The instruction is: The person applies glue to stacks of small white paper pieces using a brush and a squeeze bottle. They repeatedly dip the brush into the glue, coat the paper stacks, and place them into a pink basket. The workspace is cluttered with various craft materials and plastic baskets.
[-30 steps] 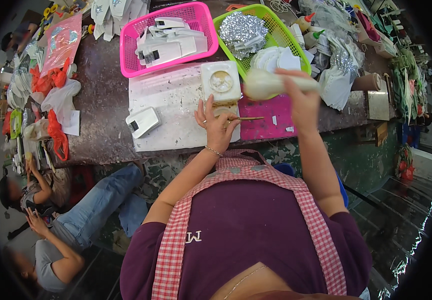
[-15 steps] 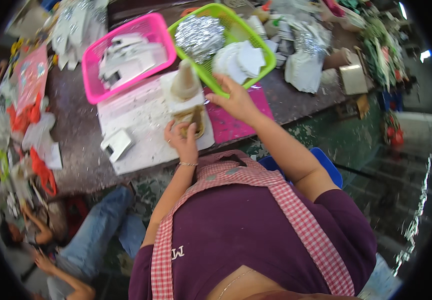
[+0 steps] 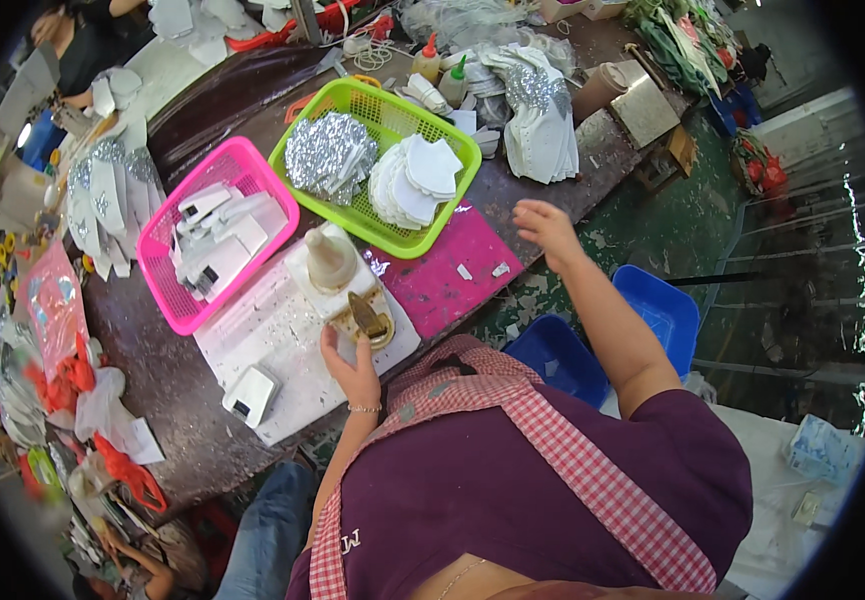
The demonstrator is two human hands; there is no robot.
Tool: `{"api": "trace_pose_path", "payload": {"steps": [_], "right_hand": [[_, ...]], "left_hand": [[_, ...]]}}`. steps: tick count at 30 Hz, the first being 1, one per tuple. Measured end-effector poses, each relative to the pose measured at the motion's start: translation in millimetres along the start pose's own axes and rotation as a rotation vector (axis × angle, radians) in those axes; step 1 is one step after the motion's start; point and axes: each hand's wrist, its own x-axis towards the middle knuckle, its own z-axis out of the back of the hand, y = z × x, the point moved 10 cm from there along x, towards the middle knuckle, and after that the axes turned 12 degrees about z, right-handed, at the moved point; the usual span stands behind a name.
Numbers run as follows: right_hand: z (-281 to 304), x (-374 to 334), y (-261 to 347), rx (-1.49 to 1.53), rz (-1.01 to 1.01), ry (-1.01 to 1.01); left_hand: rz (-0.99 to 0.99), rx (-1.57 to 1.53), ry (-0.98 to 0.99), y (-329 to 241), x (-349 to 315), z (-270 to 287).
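Observation:
My left hand [image 3: 353, 368] is open, its fingers spread beside a shallow round dish [image 3: 385, 338] with brown residue and a flat brown tool resting in it. Nothing shows in its grasp. Behind the dish, a cloudy cone-shaped bottle [image 3: 331, 260] stands on a white block. My right hand [image 3: 549, 232] hovers empty over the table's right edge, fingers loosely apart, beyond the pink sheet [image 3: 448, 275]. On the white board [image 3: 303, 372] lies a white folded piece [image 3: 251, 394] with a dark slot. The green basket [image 3: 388, 242] holds a silver glittery pile [image 3: 328, 155] and white scalloped pieces [image 3: 415, 182].
A pink basket [image 3: 189, 326] of white pieces stands at left. Glue bottles [image 3: 428, 58] and white-and-silver stacks [image 3: 538, 125] lie at the back right. Blue bins [image 3: 656, 310] are below the table's right edge. Other people sit at the lower left and stand far left.
The view has turned and shifted. My right hand has left the green basket's near rim and moved right, past the pink sheet. My left hand stays by the dish.

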Motion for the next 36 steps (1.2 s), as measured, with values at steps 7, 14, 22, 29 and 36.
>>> {"api": "trace_pose_path", "payload": {"steps": [7,14,22,29,36], "right_hand": [[132.3,147.7,43.6,-0.274,0.104,-0.277],[168.9,275.2,2.1,-0.245,0.048,-0.046],[148.7,300.3,0.2,-0.026,0.219,0.114],[127.5,284.1,13.1,0.407,0.124,0.168],[139.2,243.4,135.5,0.247,0.424,0.034]], "left_hand": [[-0.649,0.410,-0.066,-77.6,-76.1,17.7],[-0.594,0.270,0.703,-233.2,-38.7,-260.3],[0.028,0.542,0.683,-137.5,152.5,-558.2],[0.166,0.187,0.852,-119.7,163.8,-597.3],[0.083,-0.036,0.811,-210.6,122.7,-572.6]]}}
